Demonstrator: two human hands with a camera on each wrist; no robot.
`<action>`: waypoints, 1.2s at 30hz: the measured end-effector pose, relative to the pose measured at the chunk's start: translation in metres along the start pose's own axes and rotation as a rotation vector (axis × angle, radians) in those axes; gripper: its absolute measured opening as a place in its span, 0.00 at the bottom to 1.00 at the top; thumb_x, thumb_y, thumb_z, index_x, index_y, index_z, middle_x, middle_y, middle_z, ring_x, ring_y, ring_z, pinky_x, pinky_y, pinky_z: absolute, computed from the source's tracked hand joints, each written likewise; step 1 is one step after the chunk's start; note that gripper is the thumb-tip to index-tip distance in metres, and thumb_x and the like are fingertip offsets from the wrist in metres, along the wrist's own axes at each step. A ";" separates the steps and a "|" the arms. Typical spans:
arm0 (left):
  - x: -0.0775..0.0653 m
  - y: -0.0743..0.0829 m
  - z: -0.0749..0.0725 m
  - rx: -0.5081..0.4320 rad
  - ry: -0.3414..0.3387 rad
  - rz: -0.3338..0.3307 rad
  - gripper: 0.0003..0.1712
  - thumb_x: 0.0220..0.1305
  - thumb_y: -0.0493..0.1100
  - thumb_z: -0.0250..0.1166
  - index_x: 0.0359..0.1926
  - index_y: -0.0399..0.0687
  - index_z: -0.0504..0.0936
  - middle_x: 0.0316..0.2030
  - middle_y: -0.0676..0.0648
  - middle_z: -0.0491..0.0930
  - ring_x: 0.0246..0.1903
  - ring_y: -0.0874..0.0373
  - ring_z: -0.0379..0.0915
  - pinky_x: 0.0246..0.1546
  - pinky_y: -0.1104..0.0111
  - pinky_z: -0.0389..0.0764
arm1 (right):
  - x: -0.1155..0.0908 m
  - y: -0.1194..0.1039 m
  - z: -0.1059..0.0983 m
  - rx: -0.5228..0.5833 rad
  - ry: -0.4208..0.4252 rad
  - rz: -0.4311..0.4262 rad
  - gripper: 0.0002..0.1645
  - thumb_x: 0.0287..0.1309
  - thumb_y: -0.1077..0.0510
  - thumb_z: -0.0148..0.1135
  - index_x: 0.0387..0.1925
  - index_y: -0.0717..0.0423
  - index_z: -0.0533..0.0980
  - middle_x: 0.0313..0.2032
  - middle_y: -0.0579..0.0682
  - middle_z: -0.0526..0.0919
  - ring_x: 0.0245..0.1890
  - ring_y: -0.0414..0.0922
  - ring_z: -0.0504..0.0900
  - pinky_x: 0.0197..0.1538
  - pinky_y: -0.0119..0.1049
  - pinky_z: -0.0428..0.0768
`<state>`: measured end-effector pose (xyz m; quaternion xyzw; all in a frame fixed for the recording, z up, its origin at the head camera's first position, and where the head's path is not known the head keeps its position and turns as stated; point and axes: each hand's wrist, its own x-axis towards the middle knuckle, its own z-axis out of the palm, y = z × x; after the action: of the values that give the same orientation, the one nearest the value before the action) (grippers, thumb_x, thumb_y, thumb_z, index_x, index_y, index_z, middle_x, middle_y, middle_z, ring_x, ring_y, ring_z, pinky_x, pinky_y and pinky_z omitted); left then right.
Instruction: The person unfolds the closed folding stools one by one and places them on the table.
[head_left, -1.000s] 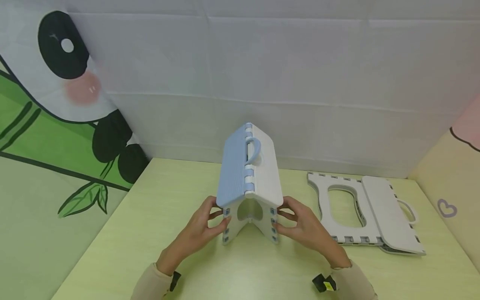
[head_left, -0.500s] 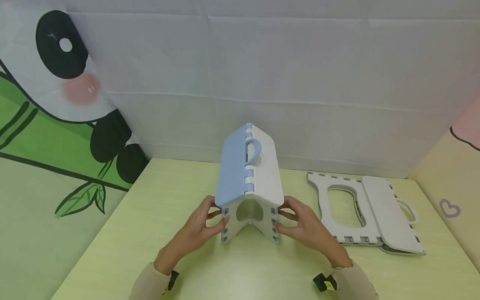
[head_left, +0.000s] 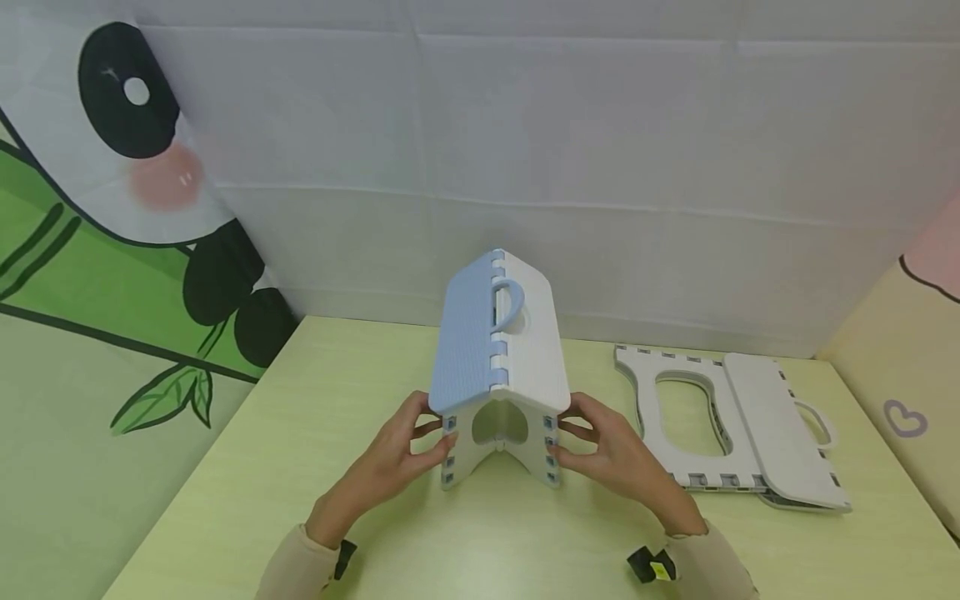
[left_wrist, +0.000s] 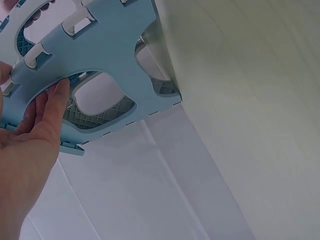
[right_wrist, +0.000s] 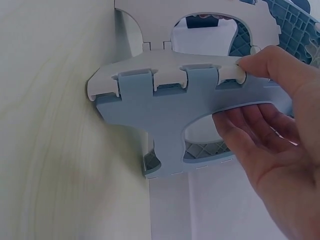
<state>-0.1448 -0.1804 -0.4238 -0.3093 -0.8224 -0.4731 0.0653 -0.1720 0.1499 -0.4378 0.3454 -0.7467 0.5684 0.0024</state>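
A folding step stool stands half unfolded in the head view, its blue seat half (head_left: pixel 467 346) and white seat half (head_left: pixel 536 342) sloping from the middle hinge like a roof. A blue handle loop (head_left: pixel 512 307) rises at the ridge. My left hand (head_left: pixel 401 450) grips the near left leg edge, thumb in front; the left wrist view shows its fingers (left_wrist: pixel 55 102) reaching into the opening of the blue side panel (left_wrist: pixel 97 47). On the opposite side my right hand (head_left: pixel 611 454) holds the near right edge, its fingers (right_wrist: pixel 235 132) hooked into the side panel's cutout.
On the light wood table (head_left: pixel 375 358), a second, grey-white folding stool (head_left: pixel 776 433) lies folded flat to the right, with its own handle loop. A pale cloth (head_left: pixel 600 167) hangs behind the table. Printed walls flank both sides.
The stool's two halves have spread slightly wider apart, each hand moving a little outward with its side. The flat stool on the right has stayed in place.
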 end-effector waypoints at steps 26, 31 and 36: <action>0.002 0.002 -0.002 0.004 -0.009 0.014 0.25 0.70 0.31 0.65 0.63 0.40 0.66 0.60 0.44 0.72 0.57 0.51 0.74 0.59 0.59 0.80 | 0.000 -0.001 -0.001 0.008 -0.012 0.021 0.34 0.56 0.71 0.73 0.63 0.54 0.73 0.57 0.51 0.79 0.59 0.54 0.79 0.60 0.48 0.79; 0.002 0.002 -0.002 0.035 -0.009 0.029 0.26 0.69 0.31 0.67 0.63 0.40 0.66 0.60 0.44 0.72 0.56 0.52 0.74 0.57 0.58 0.81 | 0.000 -0.003 -0.001 -0.007 -0.020 0.004 0.34 0.56 0.71 0.73 0.63 0.55 0.72 0.56 0.51 0.79 0.58 0.55 0.80 0.59 0.48 0.80; 0.002 0.001 -0.003 0.094 0.005 0.089 0.27 0.68 0.30 0.67 0.64 0.40 0.67 0.60 0.43 0.74 0.57 0.51 0.75 0.55 0.54 0.82 | 0.001 -0.004 -0.002 -0.027 -0.029 -0.017 0.35 0.56 0.72 0.73 0.64 0.56 0.72 0.56 0.51 0.79 0.57 0.52 0.80 0.59 0.49 0.80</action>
<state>-0.1465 -0.1814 -0.4209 -0.3410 -0.8290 -0.4311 0.1029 -0.1715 0.1502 -0.4335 0.3598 -0.7513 0.5533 0.0013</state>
